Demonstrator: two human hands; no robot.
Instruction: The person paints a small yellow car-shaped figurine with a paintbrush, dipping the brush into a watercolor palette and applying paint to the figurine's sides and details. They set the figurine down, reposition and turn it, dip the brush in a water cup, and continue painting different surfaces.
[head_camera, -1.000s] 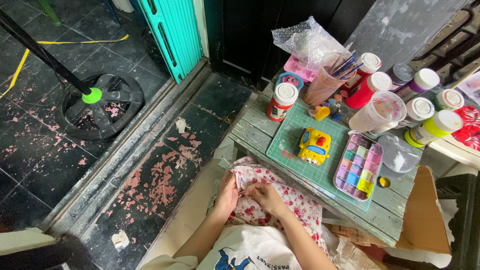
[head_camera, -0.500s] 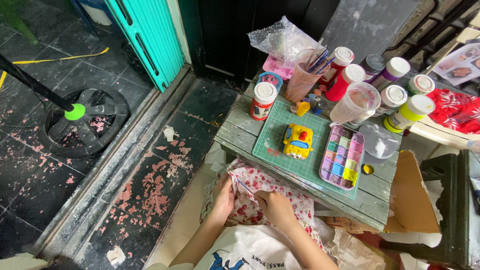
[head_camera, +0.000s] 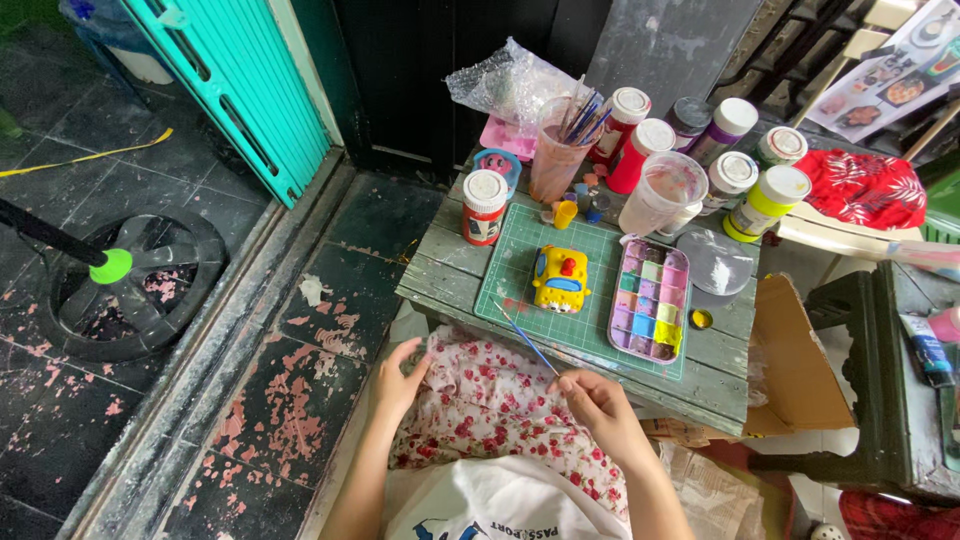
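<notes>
Yellow toy car (head_camera: 560, 279) painted already on bench (head_camera: 440, 275); right hand (head_camera: 598, 405) pinching brush (head_camera: 527, 340), left hand (head_camera: 400, 378) gripping floral cloth (head_camera: 490, 410).

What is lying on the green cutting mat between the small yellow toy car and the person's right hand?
In the head view, a thin blue paintbrush lies between the yellow toy car and the right hand, held at its near end, over the green cutting mat.

The right hand (head_camera: 600, 408) pinches a thin blue-handled paintbrush (head_camera: 524, 340) between its fingertips (head_camera: 566, 384), bristles pointing away over the green gridded cutting mat (head_camera: 520, 262). Beyond the brush tip sits a small yellow toy car (head_camera: 560, 279); right of it lies a rectangular paint palette (head_camera: 650, 312) of pastel wells. The left hand (head_camera: 400, 378) grips the red-flowered white fabric (head_camera: 480, 415) spread between both hands.
</notes>
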